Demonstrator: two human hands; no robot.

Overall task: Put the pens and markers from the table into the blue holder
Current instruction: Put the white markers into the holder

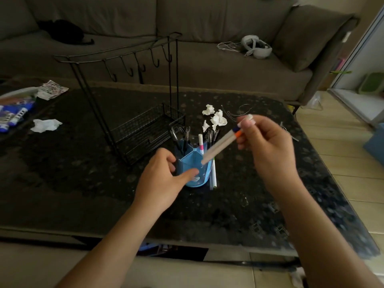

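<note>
The blue holder (192, 161) stands on the dark table (83, 183), near the middle. Several black pens (178, 138) and a white marker with a pink band (201, 145) stick up out of it. My left hand (162, 179) wraps around the holder's left side, thumb across its front. My right hand (268, 146) is raised to the right of the holder, pinching two white markers (220, 146), one with a blue cap, one orange. Their lower ends hang just over the holder's right rim. Two more white markers (213, 175) lie on the table against the holder's right side.
A black wire rack with hooks (133, 113) stands behind and left of the holder. Crumpled white tissues (216, 119) lie behind it, another tissue (45, 125) at the left. Packets sit at the far left edge. A grey sofa runs behind the table.
</note>
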